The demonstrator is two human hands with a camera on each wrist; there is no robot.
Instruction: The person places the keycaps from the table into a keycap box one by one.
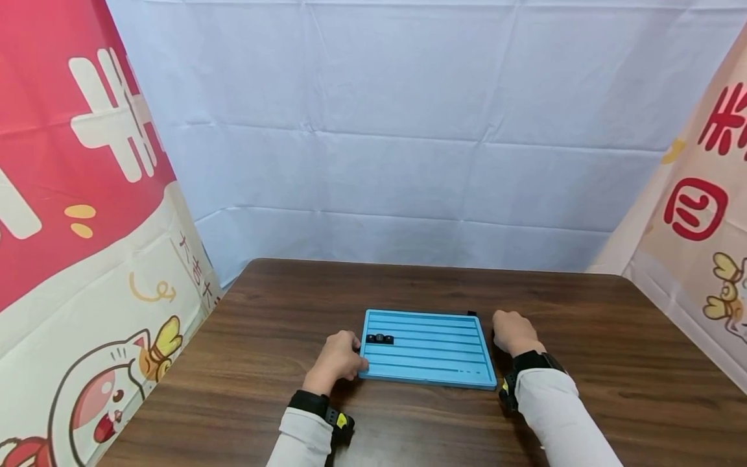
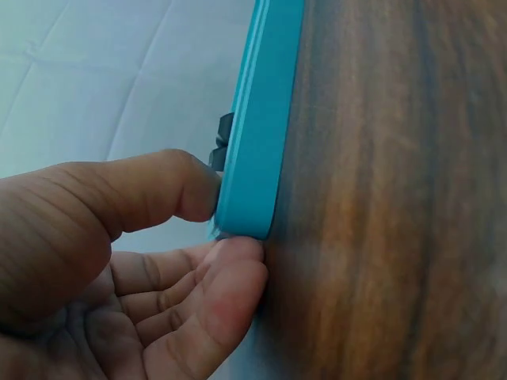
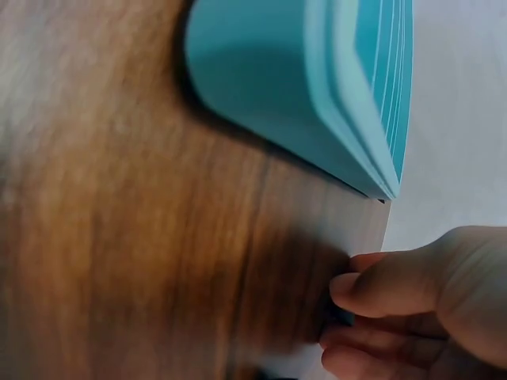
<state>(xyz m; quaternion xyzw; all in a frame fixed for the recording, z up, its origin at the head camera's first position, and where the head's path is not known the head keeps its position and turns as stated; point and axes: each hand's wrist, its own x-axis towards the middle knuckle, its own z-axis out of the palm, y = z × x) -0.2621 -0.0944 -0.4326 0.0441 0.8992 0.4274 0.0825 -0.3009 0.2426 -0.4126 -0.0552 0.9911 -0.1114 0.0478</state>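
Observation:
A shallow light-blue tray (image 1: 432, 347) with long parallel grooves lies on the table. Three small black keycap-like pieces (image 1: 380, 338) sit in a row in one groove at its left end. My left hand (image 1: 337, 357) grips the tray's left edge near the front corner, thumb (image 2: 186, 186) at the rim and fingertips (image 2: 238, 273) against the outer side. Beyond the tray's right edge, my right hand (image 1: 515, 333) is low over the table. Between its thumb (image 3: 372, 293) and fingers it pinches a small dark piece (image 3: 341, 313), mostly hidden by the fingers.
Another small black item (image 1: 471, 313) shows just behind the tray's far right corner. Brown wood grain covers the table (image 1: 280, 311). A pale cloth (image 1: 397, 130) hangs behind it, with printed cloths at left (image 1: 58, 279) and right (image 1: 688, 285).

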